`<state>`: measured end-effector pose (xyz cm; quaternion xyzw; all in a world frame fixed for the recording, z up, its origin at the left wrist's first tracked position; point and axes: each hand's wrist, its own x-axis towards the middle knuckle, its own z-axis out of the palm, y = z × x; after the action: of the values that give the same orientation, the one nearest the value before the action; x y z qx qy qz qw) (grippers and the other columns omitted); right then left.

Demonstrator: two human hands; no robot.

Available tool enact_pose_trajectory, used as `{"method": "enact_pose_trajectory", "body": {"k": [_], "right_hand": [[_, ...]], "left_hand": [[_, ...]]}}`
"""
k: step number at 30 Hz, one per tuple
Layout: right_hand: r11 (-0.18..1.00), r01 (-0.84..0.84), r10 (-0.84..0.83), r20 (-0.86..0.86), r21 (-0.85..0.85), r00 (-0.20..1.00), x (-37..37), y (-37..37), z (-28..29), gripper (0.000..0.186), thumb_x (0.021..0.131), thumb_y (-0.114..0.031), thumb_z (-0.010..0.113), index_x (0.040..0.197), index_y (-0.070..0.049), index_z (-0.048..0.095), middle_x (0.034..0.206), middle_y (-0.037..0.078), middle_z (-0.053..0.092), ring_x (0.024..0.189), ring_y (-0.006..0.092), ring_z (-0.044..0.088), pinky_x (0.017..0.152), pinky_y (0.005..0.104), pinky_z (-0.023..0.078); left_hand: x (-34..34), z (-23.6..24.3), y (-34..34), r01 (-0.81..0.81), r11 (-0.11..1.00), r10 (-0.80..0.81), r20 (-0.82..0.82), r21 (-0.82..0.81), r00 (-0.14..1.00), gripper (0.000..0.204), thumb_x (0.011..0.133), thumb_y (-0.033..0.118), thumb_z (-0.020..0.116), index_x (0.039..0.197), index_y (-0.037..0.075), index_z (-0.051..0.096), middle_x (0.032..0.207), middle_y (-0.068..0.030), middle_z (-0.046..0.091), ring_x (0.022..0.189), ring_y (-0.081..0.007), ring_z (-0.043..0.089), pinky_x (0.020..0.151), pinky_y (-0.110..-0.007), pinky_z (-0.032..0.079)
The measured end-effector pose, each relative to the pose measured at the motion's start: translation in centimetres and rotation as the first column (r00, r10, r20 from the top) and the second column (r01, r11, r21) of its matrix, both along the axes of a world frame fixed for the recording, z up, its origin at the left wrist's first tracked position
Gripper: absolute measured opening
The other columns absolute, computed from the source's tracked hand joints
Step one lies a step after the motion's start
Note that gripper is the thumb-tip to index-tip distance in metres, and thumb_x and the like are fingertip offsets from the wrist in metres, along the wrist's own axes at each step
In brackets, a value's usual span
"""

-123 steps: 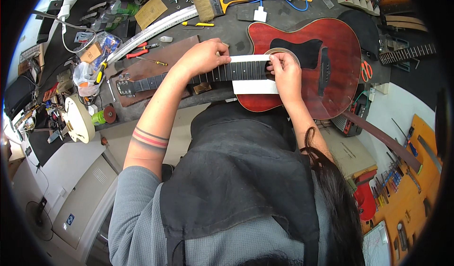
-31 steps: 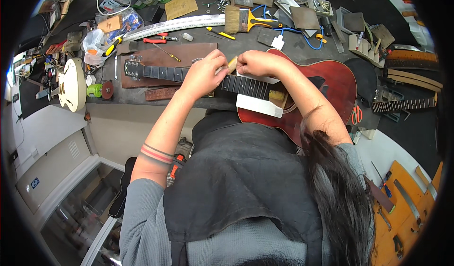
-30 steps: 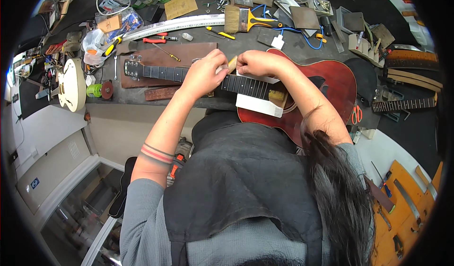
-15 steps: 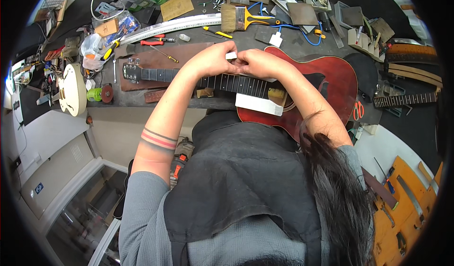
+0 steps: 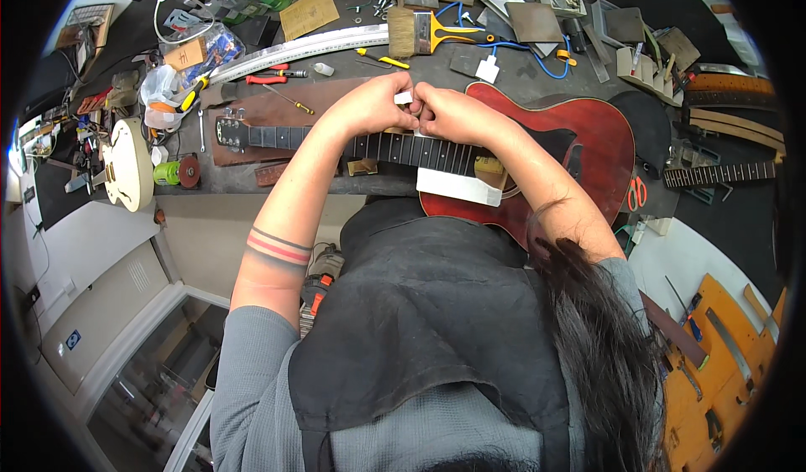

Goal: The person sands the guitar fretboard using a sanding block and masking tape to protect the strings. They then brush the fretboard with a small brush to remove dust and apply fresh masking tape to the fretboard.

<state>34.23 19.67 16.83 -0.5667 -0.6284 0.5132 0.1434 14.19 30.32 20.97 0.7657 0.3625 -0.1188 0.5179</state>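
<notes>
My two hands meet above the neck of a red acoustic guitar (image 5: 600, 136) lying across the bench, its headstock to the left. Between the fingers of my left hand (image 5: 376, 107) is a small white strip (image 5: 404, 98). My right hand (image 5: 457, 115) is closed beside it, thumb and fingers pinched; what it grips is mostly hidden. Below the hands runs the dark fretboard (image 5: 407, 150). A flat white strip (image 5: 457, 187) lies along the near edge of the guitar body, with a small wooden block (image 5: 489, 168) beside it.
A wide brush (image 5: 410, 33), a yellow-handled knife (image 5: 382, 58) and a screwdriver (image 5: 294, 99) lie beyond the neck. At the left stand a cream guitar body (image 5: 128, 166) and a green rotary tool (image 5: 179, 171). Red scissors (image 5: 637, 193) are at the right.
My hands have drawn slightly apart, leaving a small gap between the fingertips. The guitar stays in place.
</notes>
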Motion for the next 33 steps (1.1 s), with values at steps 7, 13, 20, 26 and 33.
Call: {"method": "enact_pose_trajectory", "body": {"k": [7, 13, 20, 26, 33], "right_hand": [[1.0, -0.021, 0.021, 0.0, 0.023, 1.0, -0.1, 0.0, -0.2, 0.034, 0.099, -0.005, 0.08, 0.126, -0.003, 0.059, 0.103, 0.015, 0.081, 0.097, 0.0306, 0.08, 0.085, 0.044, 0.061], [1.0, -0.012, 0.012, -0.012, 0.006, 1.0, -0.1, 0.0, -0.2, 0.035, 0.098, -0.003, 0.08, 0.126, -0.002, 0.058, 0.101, 0.015, 0.08, 0.097, 0.0292, 0.08, 0.085, 0.0428, 0.061], [1.0, 0.016, -0.016, -0.041, 0.004, 0.999, 0.0, -0.3, -0.4, 0.035, 0.098, -0.003, 0.079, 0.125, -0.002, 0.057, 0.105, 0.015, 0.081, 0.099, 0.0289, 0.081, 0.087, 0.0422, 0.062], [1.0, 0.011, -0.011, -0.024, 0.009, 1.0, -0.1, -0.3, -0.1, 0.033, 0.099, -0.003, 0.079, 0.123, -0.002, 0.056, 0.106, 0.016, 0.08, 0.1, 0.0288, 0.081, 0.088, 0.0424, 0.063], [0.998, 0.005, -0.006, 0.013, 0.068, 1.0, -0.3, -0.7, -0.8, 0.032, 0.1, -0.003, 0.078, 0.123, -0.004, 0.056, 0.108, 0.015, 0.079, 0.102, 0.0288, 0.081, 0.087, 0.0431, 0.062]], "left_hand": [[-0.6, -0.3, -0.2, -0.006, 0.999, 0.007, -0.004, 0.04, 1.0, 0.039, 0.084, 0.021, 0.096, 0.11, 0.006, 0.072, 0.109, -0.0157, 0.079, 0.106, -0.0299, 0.076, 0.095, -0.043, 0.058], [-1.0, -0.7, -0.4, -0.012, 0.997, 0.01, 0.031, 0.081, 0.999, 0.041, 0.082, 0.02, 0.096, 0.11, 0.004, 0.071, 0.11, -0.0184, 0.08, 0.107, -0.0334, 0.077, 0.095, -0.045, 0.059], [-0.7, -0.5, -0.4, -0.01, 0.996, 0.01, -0.001, 0.091, 1.0, 0.045, 0.081, 0.017, 0.097, 0.112, 0.001, 0.07, 0.11, -0.018, 0.083, 0.106, -0.0333, 0.081, 0.093, -0.045, 0.061], [-0.5, -0.7, -0.3, 0.017, 0.997, -0.015, -0.017, 0.071, 1.0, 0.045, 0.082, 0.022, 0.097, 0.113, 0.003, 0.07, 0.113, -0.0185, 0.08, 0.109, -0.0328, 0.077, 0.094, -0.045, 0.059], [-0.5, -1.4, -0.3, -0.048, 0.998, 0.049, -0.014, 0.031, 0.999, 0.048, 0.084, 0.025, 0.097, 0.116, 0.003, 0.069, 0.114, -0.0182, 0.08, 0.11, -0.03, 0.077, 0.097, -0.043, 0.058]]}}
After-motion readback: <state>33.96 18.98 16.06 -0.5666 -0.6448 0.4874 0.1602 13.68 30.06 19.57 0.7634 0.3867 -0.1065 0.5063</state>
